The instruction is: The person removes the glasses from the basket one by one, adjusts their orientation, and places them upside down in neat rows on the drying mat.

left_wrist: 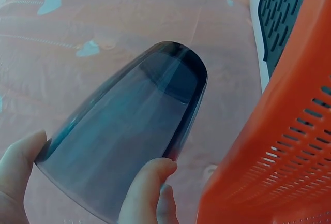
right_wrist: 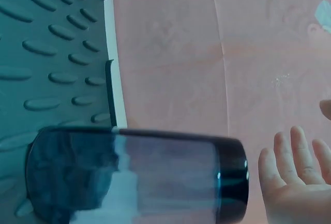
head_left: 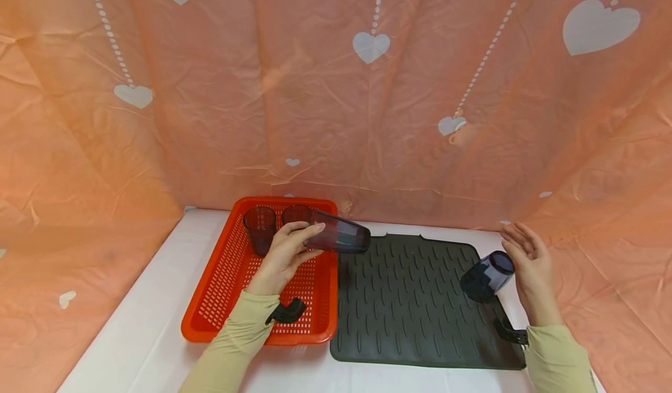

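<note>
My left hand (head_left: 286, 256) pinches a dark tinted drinking glass (head_left: 341, 234) near its rim, thumb on one side and fingers on the other. That glass is tilted almost sideways, its base toward the black ridged mat (head_left: 409, 305), above the basket's right edge. In the left wrist view the glass (left_wrist: 129, 125) looks empty. A second tinted glass (head_left: 485, 277) stands upside down at the mat's right edge. Just right of it, my right hand (head_left: 532, 265) has its fingers extended and apart from the glass; the right wrist view shows a gap between glass (right_wrist: 170, 177) and fingers (right_wrist: 284, 159).
An orange perforated basket (head_left: 207, 288) sits left of the mat on a white table (head_left: 142, 299). Two more tinted glasses, one at the back left (head_left: 259, 230) and one beside it (head_left: 296, 213), are inside. Orange sheeting (head_left: 315, 107) with heart prints rises behind.
</note>
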### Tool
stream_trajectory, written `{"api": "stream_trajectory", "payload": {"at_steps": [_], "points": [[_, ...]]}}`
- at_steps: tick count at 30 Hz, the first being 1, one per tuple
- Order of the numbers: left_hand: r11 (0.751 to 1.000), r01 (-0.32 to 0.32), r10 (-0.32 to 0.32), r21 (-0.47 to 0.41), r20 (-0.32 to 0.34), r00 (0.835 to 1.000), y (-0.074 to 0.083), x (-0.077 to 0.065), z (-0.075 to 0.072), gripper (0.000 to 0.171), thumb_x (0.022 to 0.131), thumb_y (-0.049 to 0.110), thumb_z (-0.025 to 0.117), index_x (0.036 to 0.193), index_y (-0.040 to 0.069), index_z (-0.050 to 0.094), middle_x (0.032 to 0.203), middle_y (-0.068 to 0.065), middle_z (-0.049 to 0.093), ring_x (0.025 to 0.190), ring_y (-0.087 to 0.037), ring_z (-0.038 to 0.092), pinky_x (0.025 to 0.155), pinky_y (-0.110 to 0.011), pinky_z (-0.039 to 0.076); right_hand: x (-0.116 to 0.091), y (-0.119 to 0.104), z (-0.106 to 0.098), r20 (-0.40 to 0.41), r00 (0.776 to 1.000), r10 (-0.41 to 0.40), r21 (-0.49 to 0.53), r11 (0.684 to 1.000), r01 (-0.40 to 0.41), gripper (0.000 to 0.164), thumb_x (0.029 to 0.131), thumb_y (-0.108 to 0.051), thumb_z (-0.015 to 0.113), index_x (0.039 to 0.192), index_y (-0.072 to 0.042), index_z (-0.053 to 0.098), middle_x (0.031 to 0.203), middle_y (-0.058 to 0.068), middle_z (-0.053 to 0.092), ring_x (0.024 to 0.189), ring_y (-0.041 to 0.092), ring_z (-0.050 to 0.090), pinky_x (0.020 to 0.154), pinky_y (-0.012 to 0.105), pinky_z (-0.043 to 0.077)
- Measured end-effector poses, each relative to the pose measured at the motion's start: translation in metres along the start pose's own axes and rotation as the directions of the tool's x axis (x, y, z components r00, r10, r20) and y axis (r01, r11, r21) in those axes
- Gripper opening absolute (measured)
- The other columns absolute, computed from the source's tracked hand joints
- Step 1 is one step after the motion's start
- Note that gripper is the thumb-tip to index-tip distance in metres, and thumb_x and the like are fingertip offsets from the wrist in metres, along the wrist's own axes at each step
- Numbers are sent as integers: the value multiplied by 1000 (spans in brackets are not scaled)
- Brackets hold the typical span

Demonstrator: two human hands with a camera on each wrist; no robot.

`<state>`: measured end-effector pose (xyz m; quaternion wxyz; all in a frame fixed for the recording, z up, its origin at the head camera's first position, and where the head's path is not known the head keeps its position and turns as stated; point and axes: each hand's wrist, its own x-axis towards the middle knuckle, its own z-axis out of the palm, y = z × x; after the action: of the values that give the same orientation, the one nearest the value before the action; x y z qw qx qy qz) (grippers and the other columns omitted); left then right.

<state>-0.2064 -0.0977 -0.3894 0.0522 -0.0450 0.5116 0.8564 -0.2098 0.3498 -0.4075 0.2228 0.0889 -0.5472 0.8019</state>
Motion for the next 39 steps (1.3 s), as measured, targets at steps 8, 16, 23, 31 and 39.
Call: {"api": "stream_trajectory", "payload": {"at_steps": [8,16,23,31,39], "points": [[1000,4,-4,-25,-3,1000,0,0,6,61,83,15,76,127,-2,36,89,-7,58,55,-13,47,82,-42,54,6,0,17,78,997,7,69,998,-12,43,92,17,46,130,-1,52,113,11,66,104,17,63,88,23,49],[1000,-4,4,-30,2,1000,-3,1,12,51,82,16,77,118,2,43,89,-7,59,52,-12,45,83,-44,54,8,7,32,156,987,28,64,997,-39,41,95,14,44,133,0,49,116,12,64,109,19,61,93,25,47],[1000,7,-7,-25,-1,1000,-6,2,17,49,84,16,75,117,3,41,86,-5,54,56,-14,43,82,-46,54,6,12,42,224,971,86,-50,996,-77,44,98,6,45,141,-1,40,124,9,58,115,19,57,97,26,44],[1000,18,-18,-24,15,1000,-11,1,24,56,84,16,76,121,-1,37,86,-7,56,60,-14,50,84,-49,52,4,24,55,280,950,140,-136,985,-105,43,99,2,46,142,-3,40,127,7,56,117,16,55,98,25,43],[999,29,-28,-26,15,999,-12,5,34,54,81,17,78,116,3,39,89,-7,53,67,-17,52,79,-43,55,2,37,74,293,938,185,-167,976,-141,41,100,-1,46,140,-3,41,128,9,55,114,12,56,99,29,42]]}}
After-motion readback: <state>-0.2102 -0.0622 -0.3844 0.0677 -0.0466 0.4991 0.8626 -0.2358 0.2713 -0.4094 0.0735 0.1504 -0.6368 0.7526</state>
